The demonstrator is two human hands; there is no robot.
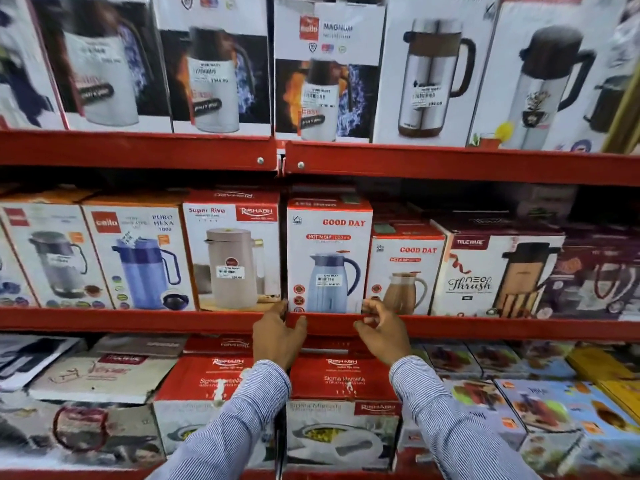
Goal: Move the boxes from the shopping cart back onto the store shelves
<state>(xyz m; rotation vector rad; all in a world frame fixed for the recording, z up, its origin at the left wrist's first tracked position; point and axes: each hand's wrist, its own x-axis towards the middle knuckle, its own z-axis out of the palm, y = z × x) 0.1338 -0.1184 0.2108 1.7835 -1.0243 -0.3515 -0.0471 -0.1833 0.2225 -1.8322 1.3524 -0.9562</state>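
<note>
A white and red Good Day box (329,254) with a blue jug printed on it stands upright on the middle red shelf (138,320). My left hand (277,332) is at its lower left corner, fingertips touching the box edge and the shelf lip. My right hand (382,330) is at its lower right corner, fingers curled against the box's bottom edge. Neither hand closes around the box. The shopping cart is out of view.
A Super Rivo box (232,251) sits tight on the left and a smaller Good Day box (405,271) on the right. The upper shelf (450,164) carries flask boxes. Rishabh boxes (343,379) fill the shelf below, under my sleeves.
</note>
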